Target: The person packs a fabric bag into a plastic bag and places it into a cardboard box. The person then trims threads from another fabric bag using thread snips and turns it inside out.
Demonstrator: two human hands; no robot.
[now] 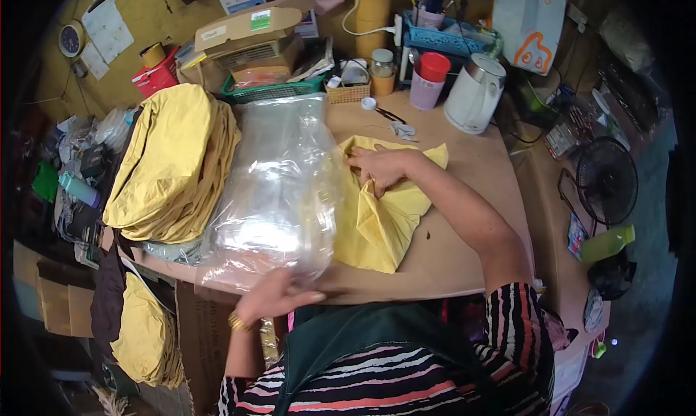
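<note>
My right hand (380, 168) is on a crumpled piece of yellow cloth (384, 224), its fingers bent into the folds and gripping the fabric. The cloth lies on the table beside a stack of clear plastic bags (268, 162), overlapping its right edge. My left hand (278, 296), with a gold bracelet at the wrist, is at the near edge of the plastic bags. Its thumb is stretched out to the right, apart from the fingers. The fingertips are slightly blurred against the shiny plastic.
A thick pile of folded yellow cloth (163, 162) sits to the left, and more yellow cloth (145, 329) hangs below it. Along the back stand a green basket (272, 92), a glass jar (382, 63), a red-lidded cup (429, 82) and a white kettle (475, 93). A fan (607, 180) is on the right.
</note>
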